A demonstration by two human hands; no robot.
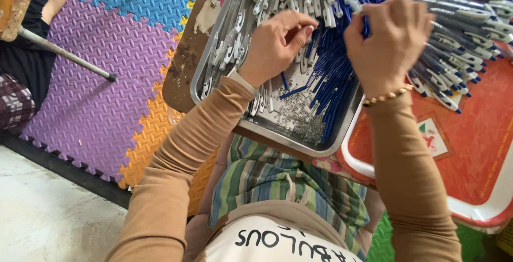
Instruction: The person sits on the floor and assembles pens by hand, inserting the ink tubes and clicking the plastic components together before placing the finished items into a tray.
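My left hand (275, 43) hovers over a metal tray (278, 136), fingers pinched together on a small part I cannot make out. My right hand (387, 37) is closed around a blue and white pen (354, 3) that sticks out above its fingers. The tray holds a heap of white pen caps (251, 5), a bundle of blue pen barrels (334, 85) and a scatter of tiny metal springs (299, 115). Both arms wear tan sleeves; a bead bracelet (387, 96) circles the right wrist.
A red tray with a white rim (481, 150) at right carries assembled pens (459, 53). The metal tray rests on a worn board (184, 64) above my lap. Coloured foam mats (101, 69) cover the floor; another person's arm and a metal rod (64, 53) sit at far left.
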